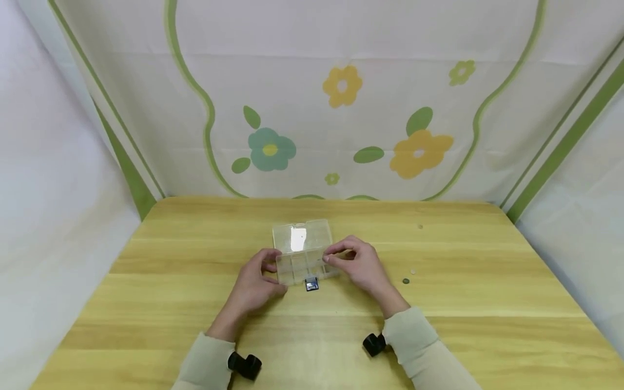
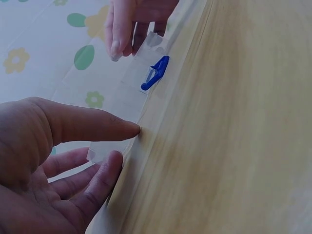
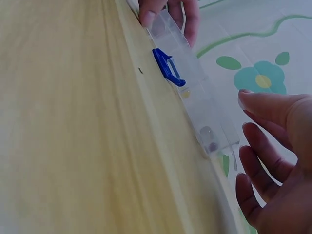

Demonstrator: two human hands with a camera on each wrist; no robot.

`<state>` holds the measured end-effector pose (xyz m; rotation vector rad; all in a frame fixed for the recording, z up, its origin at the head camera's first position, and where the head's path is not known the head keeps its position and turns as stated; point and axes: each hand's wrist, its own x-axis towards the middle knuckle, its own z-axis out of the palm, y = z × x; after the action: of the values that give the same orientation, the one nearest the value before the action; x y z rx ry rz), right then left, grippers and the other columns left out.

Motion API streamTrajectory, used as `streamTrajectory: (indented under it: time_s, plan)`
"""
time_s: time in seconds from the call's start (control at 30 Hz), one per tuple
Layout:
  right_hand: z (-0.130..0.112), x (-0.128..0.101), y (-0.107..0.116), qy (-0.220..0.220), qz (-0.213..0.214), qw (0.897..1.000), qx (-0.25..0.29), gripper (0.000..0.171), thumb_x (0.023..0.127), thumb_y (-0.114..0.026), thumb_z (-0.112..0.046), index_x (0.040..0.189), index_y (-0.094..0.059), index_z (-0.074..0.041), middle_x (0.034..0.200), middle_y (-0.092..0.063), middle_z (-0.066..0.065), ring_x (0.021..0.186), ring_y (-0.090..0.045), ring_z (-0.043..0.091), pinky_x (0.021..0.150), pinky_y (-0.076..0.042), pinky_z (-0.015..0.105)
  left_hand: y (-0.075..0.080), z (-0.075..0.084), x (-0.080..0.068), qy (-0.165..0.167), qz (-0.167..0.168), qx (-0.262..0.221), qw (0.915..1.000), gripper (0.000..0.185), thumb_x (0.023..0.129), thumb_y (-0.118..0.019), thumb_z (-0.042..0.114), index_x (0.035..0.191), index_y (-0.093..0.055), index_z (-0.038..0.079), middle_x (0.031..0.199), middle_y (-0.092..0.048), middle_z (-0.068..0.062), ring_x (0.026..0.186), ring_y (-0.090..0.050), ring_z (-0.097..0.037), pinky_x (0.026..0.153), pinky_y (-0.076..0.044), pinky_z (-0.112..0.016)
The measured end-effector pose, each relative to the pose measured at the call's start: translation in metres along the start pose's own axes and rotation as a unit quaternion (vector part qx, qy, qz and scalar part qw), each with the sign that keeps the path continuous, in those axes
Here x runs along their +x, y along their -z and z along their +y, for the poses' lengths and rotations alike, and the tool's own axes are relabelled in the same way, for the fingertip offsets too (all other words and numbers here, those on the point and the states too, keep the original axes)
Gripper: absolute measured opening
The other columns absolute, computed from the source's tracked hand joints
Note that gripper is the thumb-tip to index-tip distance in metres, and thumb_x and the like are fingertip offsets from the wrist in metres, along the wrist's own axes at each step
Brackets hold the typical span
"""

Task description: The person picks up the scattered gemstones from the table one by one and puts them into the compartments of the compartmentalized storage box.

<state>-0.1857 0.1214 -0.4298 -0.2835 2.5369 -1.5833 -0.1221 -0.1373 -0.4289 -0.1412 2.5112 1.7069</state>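
Note:
A clear plastic compartment box stands on the table with its lid raised at the back. Its blue latch hangs at the front edge. My left hand grips the box's left end, thumb at the front. Above the right-hand compartments, my right hand pinches what looks like a small dark button between thumb and index finger, mostly hidden by the fingertips. Small round pieces lie in the box's right end.
On the wooden table, right of the box, lie a dark green button and a pale one. Farther back is another small piece. A flowered cloth hangs behind the table's far edge.

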Motion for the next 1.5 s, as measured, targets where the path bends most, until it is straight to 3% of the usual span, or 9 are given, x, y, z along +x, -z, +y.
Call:
streamTrajectory:
  time_s: [0.4, 0.63, 0.83, 1.17, 1.5]
  plan:
    - [-0.002, -0.012, -0.024, 0.062, 0.001, 0.996, -0.069, 0.012, 0.09, -0.088, -0.022, 0.088, -0.083, -0.032, 0.103, -0.069, -0.013, 0.116, -0.056, 0.015, 0.106, -0.045, 0.044, -0.007, -0.011, -0.01, 0.002, 0.004, -0.023, 0.9997, 0.078, 0.069, -0.086, -0.018, 0.14, -0.061, 0.003, 0.133, -0.063, -0.022, 0.092, -0.069, -0.025, 0.079, -0.066, -0.034]
    - [0.0, -0.015, -0.03, 0.065, -0.005, 0.995, -0.071, 0.012, 0.089, -0.089, -0.022, 0.089, -0.083, -0.033, 0.098, -0.068, -0.015, 0.107, -0.056, 0.013, 0.09, -0.047, 0.037, -0.009, -0.013, -0.011, 0.003, 0.001, -0.035, 0.9994, 0.081, 0.067, -0.085, -0.019, 0.141, -0.061, 0.002, 0.127, -0.062, -0.023, 0.09, -0.07, -0.025, 0.079, -0.066, -0.034]
    - [0.0, -0.017, -0.036, 0.066, -0.013, 0.995, -0.074, 0.012, 0.089, -0.089, -0.023, 0.09, -0.084, -0.034, 0.095, -0.067, -0.017, 0.105, -0.056, 0.011, 0.091, -0.048, 0.033, -0.008, -0.015, -0.013, 0.01, 0.003, -0.022, 0.9997, 0.078, 0.068, -0.086, -0.016, 0.14, -0.062, 0.005, 0.128, -0.063, -0.021, 0.09, -0.07, -0.024, 0.079, -0.066, -0.034]
    - [-0.006, -0.014, -0.042, 0.107, -0.001, 0.989, -0.106, 0.008, 0.087, -0.091, -0.026, 0.089, -0.086, -0.032, 0.093, -0.069, -0.019, 0.103, -0.056, 0.011, 0.097, -0.037, 0.037, -0.003, -0.008, -0.009, -0.001, 0.006, -0.023, 0.9997, 0.08, 0.067, -0.086, -0.015, 0.141, -0.061, 0.005, 0.13, -0.063, -0.022, 0.09, -0.071, -0.024, 0.079, -0.066, -0.038]
    - [-0.009, -0.008, -0.038, 0.126, 0.012, 0.985, -0.117, 0.009, 0.088, -0.09, -0.029, 0.089, -0.085, -0.036, 0.091, -0.067, -0.02, 0.1, -0.053, 0.01, 0.092, -0.032, 0.037, -0.004, -0.001, -0.002, -0.005, 0.006, -0.007, 0.9999, 0.079, 0.069, -0.086, -0.013, 0.141, -0.062, 0.008, 0.129, -0.065, -0.021, 0.091, -0.071, -0.025, 0.081, -0.065, -0.038]
